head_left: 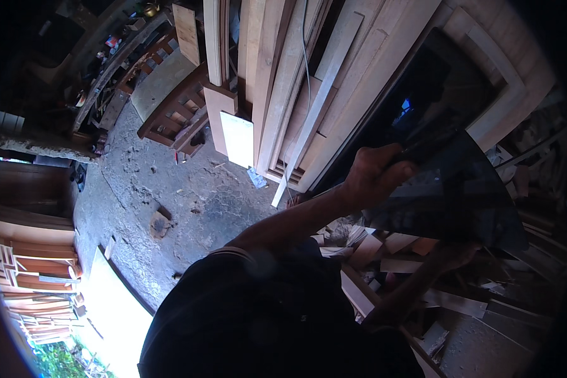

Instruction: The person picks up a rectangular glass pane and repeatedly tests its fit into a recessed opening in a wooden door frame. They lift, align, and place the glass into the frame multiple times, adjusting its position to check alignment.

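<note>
A dark, smooth, see-through sheet [450,195], which looks like tinted glass, is held up at the right. My left hand [379,173] is closed over its upper left edge, fingers curled around it. Lower down, my right hand [461,253] is at the sheet's bottom edge in deep shadow; its fingers hardly show. Just behind the sheet's upper edge leans a large dark glossy panel [422,94], and whether the two touch I cannot tell. A pale curved wooden frame piece [494,57] borders that panel.
Tall wooden boards [264,69] lean together ahead, with a thin cable [307,69] hanging across them. Wood offcuts [365,252] litter the ground below the sheet. A slatted wooden piece [176,113] stands farther left on the rough concrete floor [227,208]. Bright daylight enters at lower left.
</note>
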`<state>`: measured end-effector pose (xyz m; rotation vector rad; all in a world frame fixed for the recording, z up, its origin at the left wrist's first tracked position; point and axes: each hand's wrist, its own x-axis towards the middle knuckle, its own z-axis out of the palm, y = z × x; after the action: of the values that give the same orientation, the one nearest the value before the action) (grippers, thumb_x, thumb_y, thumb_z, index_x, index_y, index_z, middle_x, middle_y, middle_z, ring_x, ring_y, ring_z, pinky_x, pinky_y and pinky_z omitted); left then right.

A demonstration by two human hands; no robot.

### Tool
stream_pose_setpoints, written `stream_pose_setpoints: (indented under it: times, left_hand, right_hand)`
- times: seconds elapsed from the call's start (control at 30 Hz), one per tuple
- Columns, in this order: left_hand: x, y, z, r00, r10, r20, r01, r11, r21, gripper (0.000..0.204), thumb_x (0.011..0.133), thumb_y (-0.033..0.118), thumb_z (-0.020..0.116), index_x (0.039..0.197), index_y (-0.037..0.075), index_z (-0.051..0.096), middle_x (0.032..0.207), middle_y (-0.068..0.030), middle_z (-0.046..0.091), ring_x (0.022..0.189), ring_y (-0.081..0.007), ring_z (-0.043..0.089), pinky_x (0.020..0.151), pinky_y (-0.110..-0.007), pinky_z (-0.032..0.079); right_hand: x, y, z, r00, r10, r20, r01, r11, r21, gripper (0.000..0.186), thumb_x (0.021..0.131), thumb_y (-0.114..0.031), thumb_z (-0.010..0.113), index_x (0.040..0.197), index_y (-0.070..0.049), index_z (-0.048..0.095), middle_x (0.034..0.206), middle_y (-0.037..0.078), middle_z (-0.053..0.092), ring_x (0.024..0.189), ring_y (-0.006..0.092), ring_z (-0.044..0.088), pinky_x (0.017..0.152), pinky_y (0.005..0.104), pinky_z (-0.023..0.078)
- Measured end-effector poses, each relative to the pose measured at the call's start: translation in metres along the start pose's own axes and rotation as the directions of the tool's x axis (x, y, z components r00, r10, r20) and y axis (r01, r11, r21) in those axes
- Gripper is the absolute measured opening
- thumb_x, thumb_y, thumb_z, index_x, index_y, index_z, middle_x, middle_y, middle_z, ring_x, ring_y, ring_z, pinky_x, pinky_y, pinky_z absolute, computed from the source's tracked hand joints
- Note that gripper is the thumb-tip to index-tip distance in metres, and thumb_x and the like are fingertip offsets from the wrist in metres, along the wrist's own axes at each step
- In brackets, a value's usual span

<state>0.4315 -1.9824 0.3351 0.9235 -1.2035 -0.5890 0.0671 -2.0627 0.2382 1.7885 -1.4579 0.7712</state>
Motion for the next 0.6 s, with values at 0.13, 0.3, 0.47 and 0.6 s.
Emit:
stream_pose_setpoints:
  times: [0.13,0.3,0.47,0.6]
  left_hand:
    - [0.0,0.038,-0.009,0.998,0.036,-0.059,-0.039,0.998,-0.048,0.038,0.1,0.034,0.057,0.09,-0.002,0.064,0.07,-0.0069,0.058,0.063,-0.0113,0.057,0.056,-0.03,0.043]
    - [0.013,0.107,-0.046,0.977,0.068,-0.203,-0.097,0.986,-0.135,0.038,0.1,0.034,0.058,0.083,0.0,0.06,0.068,-0.0019,0.054,0.062,-0.0069,0.048,0.056,-0.029,0.041]
    - [0.009,0.165,-0.097,0.926,0.109,-0.361,-0.136,0.989,-0.051,0.048,0.1,0.042,0.057,0.073,0.002,0.055,0.061,0.0001,0.048,0.059,-0.0069,0.044,0.05,-0.03,0.037]
    - [-0.017,0.209,-0.149,0.859,0.205,-0.469,-0.259,0.964,-0.054,0.051,0.1,0.044,0.055,0.072,0.001,0.055,0.06,-0.0009,0.049,0.058,-0.0072,0.044,0.048,-0.031,0.036]
  right_hand:
    - [0.04,-0.024,-0.051,0.985,0.146,0.098,-0.145,0.989,-0.009,0.081,0.086,-0.028,0.064,0.148,0.007,0.026,0.146,0.028,0.04,0.135,0.041,0.041,0.11,0.0494,0.035]
    - [0.11,-0.033,-0.084,0.998,-0.038,-0.053,0.042,0.997,0.063,0.08,0.087,-0.031,0.065,0.15,0.001,0.028,0.146,0.026,0.042,0.134,0.0403,0.044,0.11,0.0489,0.036]
    - [0.177,-0.082,-0.144,0.988,0.032,-0.15,0.05,0.858,0.511,0.068,0.091,-0.033,0.064,0.145,-0.001,0.04,0.142,0.025,0.048,0.132,0.0389,0.046,0.109,0.0469,0.038]
    - [0.205,-0.123,-0.157,0.777,-0.271,-0.568,0.498,0.817,0.291,0.055,0.098,-0.036,0.056,0.141,-0.003,0.048,0.139,0.025,0.051,0.128,0.0368,0.051,0.107,0.0449,0.041]
